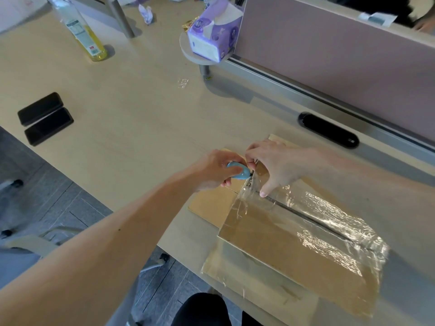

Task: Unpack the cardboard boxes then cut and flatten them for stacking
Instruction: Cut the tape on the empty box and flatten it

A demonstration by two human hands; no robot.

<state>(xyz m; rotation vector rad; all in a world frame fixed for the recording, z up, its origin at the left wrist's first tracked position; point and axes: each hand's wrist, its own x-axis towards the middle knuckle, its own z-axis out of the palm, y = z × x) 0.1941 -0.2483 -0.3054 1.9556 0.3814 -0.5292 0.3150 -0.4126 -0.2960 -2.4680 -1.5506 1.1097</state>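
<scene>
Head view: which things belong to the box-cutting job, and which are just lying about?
Job: cardboard box, its clear tape, blue cutter in the left hand, right hand on the box.
Lying about: yellow bottle, tissue pack, two black cases, crumpled paper.

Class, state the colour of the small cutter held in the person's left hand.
Light blue; the head view shows the cutter in the left hand.
</scene>
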